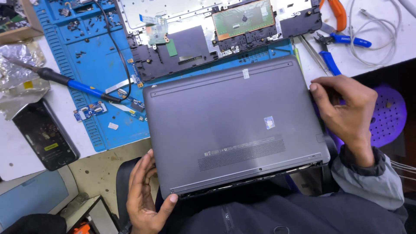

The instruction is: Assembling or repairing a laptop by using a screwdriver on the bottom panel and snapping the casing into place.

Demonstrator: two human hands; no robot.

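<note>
**Both hands grip an upside-down grey laptop**

Left hand [145, 197] clasps the near left corner of the grey laptop [234, 125], thumb pressed on the bottom cover and fingers curled under the edge. That laptop lies bottom side up, partly on the person's lap and partly over the edge of the blue work mat [93, 65]; a gap shows along its near edge where the cover sits slightly lifted.

Far left on the white table, a dark phone [45, 134] lies flat beside crumpled foil [17, 71]. A soldering iron [65, 80] with a blue handle rests across the mat's edge, near small circuit boards [89, 110] and loose screws [82, 26]. Behind the laptop lies an opened laptop shell [216, 30] showing a touchpad board.

Right hand [346, 110] holds the laptop's right edge, fingers bent around it, thumb on top. Beyond it lie blue-handled pliers [333, 47], an orange-handled tool [338, 13] and a white cable [372, 34]. A purple stool [390, 115] stands beneath.
</note>
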